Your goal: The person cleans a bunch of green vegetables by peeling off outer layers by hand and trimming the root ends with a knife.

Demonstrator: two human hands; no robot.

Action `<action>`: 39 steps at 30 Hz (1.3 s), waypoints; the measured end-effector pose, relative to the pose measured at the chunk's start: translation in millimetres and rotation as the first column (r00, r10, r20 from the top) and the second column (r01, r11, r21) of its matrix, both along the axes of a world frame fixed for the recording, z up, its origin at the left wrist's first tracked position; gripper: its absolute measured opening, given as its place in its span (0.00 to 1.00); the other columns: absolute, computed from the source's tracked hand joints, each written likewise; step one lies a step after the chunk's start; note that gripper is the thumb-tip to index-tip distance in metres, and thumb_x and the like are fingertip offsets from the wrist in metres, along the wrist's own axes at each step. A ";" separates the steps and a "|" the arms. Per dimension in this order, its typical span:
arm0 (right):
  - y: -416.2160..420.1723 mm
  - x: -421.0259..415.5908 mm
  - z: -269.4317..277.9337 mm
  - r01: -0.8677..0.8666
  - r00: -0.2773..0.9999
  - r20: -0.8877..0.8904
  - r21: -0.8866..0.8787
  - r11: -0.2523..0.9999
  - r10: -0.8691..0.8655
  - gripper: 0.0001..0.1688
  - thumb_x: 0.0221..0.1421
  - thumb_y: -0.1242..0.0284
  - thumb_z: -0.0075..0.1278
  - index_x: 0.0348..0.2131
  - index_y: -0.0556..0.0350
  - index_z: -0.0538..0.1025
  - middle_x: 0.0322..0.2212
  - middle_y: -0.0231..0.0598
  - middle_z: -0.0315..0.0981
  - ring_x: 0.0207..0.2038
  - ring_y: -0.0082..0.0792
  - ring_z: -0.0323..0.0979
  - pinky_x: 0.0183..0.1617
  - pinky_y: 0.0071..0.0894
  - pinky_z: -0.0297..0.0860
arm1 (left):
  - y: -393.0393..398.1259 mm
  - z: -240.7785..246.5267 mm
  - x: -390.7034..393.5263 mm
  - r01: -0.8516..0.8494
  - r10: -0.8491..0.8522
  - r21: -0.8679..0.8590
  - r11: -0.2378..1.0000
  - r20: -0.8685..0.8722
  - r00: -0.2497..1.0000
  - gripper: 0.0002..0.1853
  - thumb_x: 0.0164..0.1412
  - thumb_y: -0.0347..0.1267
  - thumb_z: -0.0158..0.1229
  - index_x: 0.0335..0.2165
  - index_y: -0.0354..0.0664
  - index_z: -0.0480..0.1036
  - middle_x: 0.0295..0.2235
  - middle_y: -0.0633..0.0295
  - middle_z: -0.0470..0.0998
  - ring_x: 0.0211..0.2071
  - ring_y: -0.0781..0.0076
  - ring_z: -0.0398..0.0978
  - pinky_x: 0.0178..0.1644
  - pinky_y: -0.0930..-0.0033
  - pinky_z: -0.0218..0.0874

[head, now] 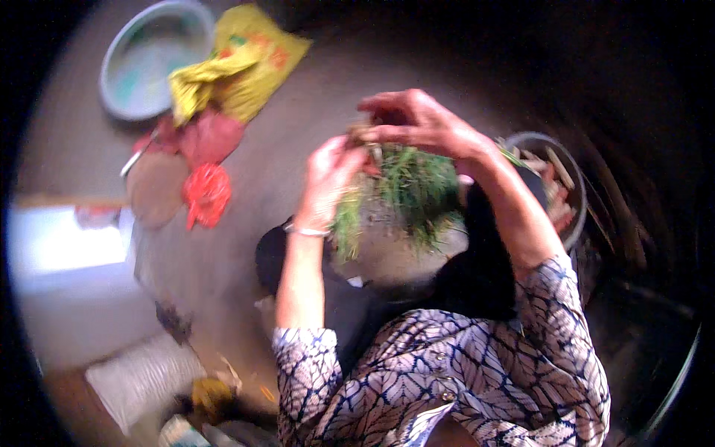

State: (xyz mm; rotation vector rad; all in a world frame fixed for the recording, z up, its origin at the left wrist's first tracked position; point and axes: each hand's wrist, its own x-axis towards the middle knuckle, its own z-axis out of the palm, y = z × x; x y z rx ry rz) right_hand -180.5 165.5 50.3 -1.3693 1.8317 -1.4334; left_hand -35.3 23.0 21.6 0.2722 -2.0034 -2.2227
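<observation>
My left hand, with a pale bangle on its wrist, is raised in front of me, its fingers closed on the stem end of a green leafy bunch that hangs below. Close by to the right, the thumb and fingers of my right hand meet at the same brownish stem ends. A larger heap of fine green leaves shows beneath my right hand. Blur hides exactly what each set of fingertips pinches.
A bucket of pale and reddish pieces stands at right. At upper left lie a grey-rimmed basin, a yellow bag, a dark red cloth-like item, a round brown board and a red plastic bag. A whitish sack lies lower left.
</observation>
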 end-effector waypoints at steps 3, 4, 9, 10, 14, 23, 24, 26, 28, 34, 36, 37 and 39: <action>47.1 -9.7 3.2 0.329 0.944 -0.017 -0.066 0.942 -0.331 0.29 0.48 0.58 0.57 0.42 0.65 0.72 0.34 0.39 0.74 0.35 0.28 0.71 0.38 0.27 0.69 | -23.3 -7.9 13.9 -0.267 0.270 0.051 0.962 -0.049 0.962 0.15 0.56 0.35 0.56 0.37 0.33 0.68 0.31 0.59 0.74 0.34 0.70 0.73 0.42 0.68 0.64; 65.1 -18.9 -1.3 0.419 0.908 0.049 -0.085 0.904 -0.416 0.29 0.49 0.58 0.56 0.42 0.64 0.73 0.33 0.39 0.74 0.37 0.28 0.71 0.40 0.27 0.68 | -38.6 -11.0 20.8 -0.413 0.414 0.079 0.907 0.007 0.910 0.14 0.57 0.34 0.55 0.38 0.34 0.68 0.32 0.58 0.74 0.36 0.68 0.73 0.45 0.66 0.64; 220.9 -68.4 -122.5 0.817 0.559 0.214 0.024 0.577 -0.801 0.17 0.53 0.65 0.51 0.35 0.63 0.75 0.26 0.32 0.73 0.29 0.20 0.68 0.35 0.22 0.65 | -133.3 -35.7 70.1 -0.439 0.527 0.582 0.685 0.020 0.849 0.15 0.60 0.30 0.49 0.45 0.35 0.67 0.45 0.54 0.71 0.50 0.61 0.67 0.54 0.57 0.58; 276.4 -76.8 -169.7 0.905 0.414 0.159 0.035 0.424 -0.896 0.15 0.52 0.66 0.50 0.30 0.63 0.75 0.25 0.32 0.72 0.26 0.19 0.66 0.31 0.21 0.63 | -140.0 -43.9 56.9 -0.389 0.494 0.646 0.657 0.021 0.869 0.15 0.60 0.31 0.50 0.45 0.35 0.67 0.45 0.55 0.72 0.49 0.60 0.67 0.54 0.56 0.59; 341.0 -10.2 -262.6 0.850 0.383 0.210 0.302 0.432 -0.900 0.15 0.50 0.67 0.49 0.22 0.64 0.73 0.18 0.27 0.67 0.23 0.17 0.61 0.26 0.23 0.60 | -166.0 -61.2 76.3 -0.500 0.601 0.678 0.539 0.106 0.792 0.15 0.60 0.33 0.50 0.43 0.35 0.67 0.42 0.52 0.72 0.45 0.59 0.69 0.53 0.53 0.59; 328.9 48.6 -331.5 0.575 0.748 -0.384 0.782 0.239 -0.541 0.27 0.47 0.56 0.53 0.42 0.54 0.68 0.40 0.52 0.68 0.44 0.48 0.67 0.46 0.44 0.64 | -149.5 -58.6 97.1 -0.219 0.384 0.527 0.821 -0.227 0.895 0.19 0.56 0.32 0.51 0.45 0.31 0.66 0.48 0.43 0.67 0.50 0.50 0.65 0.56 0.47 0.54; 347.3 41.4 -345.0 0.567 0.743 -0.337 0.776 0.277 -0.578 0.28 0.48 0.58 0.51 0.44 0.56 0.67 0.40 0.51 0.69 0.43 0.47 0.67 0.46 0.42 0.63 | -136.8 -56.2 79.1 -0.385 0.528 0.505 0.772 -0.174 0.831 0.20 0.57 0.36 0.52 0.44 0.33 0.64 0.41 0.47 0.71 0.44 0.51 0.69 0.53 0.49 0.57; 372.2 27.3 -368.3 0.537 0.748 -0.143 0.704 0.465 -0.648 0.28 0.49 0.64 0.47 0.49 0.58 0.65 0.41 0.50 0.70 0.43 0.45 0.68 0.46 0.38 0.63 | -129.9 -49.1 68.9 -0.420 0.635 0.720 0.552 -0.035 0.772 0.15 0.57 0.34 0.53 0.40 0.36 0.66 0.40 0.49 0.72 0.43 0.53 0.69 0.52 0.48 0.58; 390.8 25.0 -377.5 0.516 0.742 -0.063 0.689 0.508 -0.668 0.28 0.51 0.67 0.45 0.51 0.59 0.64 0.40 0.49 0.71 0.42 0.43 0.69 0.46 0.36 0.63 | -123.2 -49.5 66.3 -0.414 0.670 0.817 0.401 0.046 0.741 0.13 0.58 0.34 0.51 0.39 0.36 0.66 0.38 0.51 0.72 0.44 0.55 0.69 0.52 0.46 0.57; 406.7 32.3 -367.0 0.472 0.624 0.042 0.775 0.420 -0.780 0.24 0.53 0.65 0.44 0.48 0.57 0.66 0.35 0.43 0.72 0.38 0.39 0.69 0.45 0.35 0.63 | -110.2 -42.1 67.4 -0.363 0.635 0.827 0.429 0.009 0.773 0.15 0.59 0.37 0.51 0.38 0.35 0.66 0.37 0.53 0.71 0.43 0.58 0.69 0.52 0.51 0.59; 408.6 42.8 -361.4 0.449 0.516 0.184 0.774 0.447 -0.837 0.22 0.54 0.64 0.43 0.47 0.56 0.67 0.34 0.41 0.72 0.37 0.37 0.69 0.45 0.34 0.64 | -110.1 -37.8 67.2 -0.334 0.616 0.822 0.462 -0.027 0.788 0.15 0.60 0.37 0.51 0.38 0.35 0.66 0.37 0.53 0.71 0.43 0.59 0.69 0.52 0.50 0.59; 409.3 49.0 -358.3 0.437 0.447 0.262 0.771 0.464 -0.855 0.22 0.55 0.64 0.43 0.46 0.56 0.67 0.33 0.40 0.72 0.36 0.37 0.69 0.45 0.34 0.64 | -107.0 -35.3 69.1 -0.324 0.609 0.818 0.476 -0.041 0.792 0.15 0.60 0.37 0.50 0.38 0.36 0.66 0.37 0.53 0.71 0.43 0.59 0.69 0.52 0.50 0.59; 411.3 63.9 -351.2 0.423 0.283 0.416 0.755 0.502 -0.864 0.21 0.55 0.64 0.43 0.45 0.55 0.68 0.31 0.38 0.72 0.35 0.35 0.69 0.44 0.34 0.64 | -101.3 -30.7 71.1 -0.337 0.608 0.805 0.488 -0.037 0.793 0.15 0.60 0.38 0.51 0.38 0.37 0.66 0.37 0.55 0.72 0.43 0.60 0.69 0.52 0.51 0.59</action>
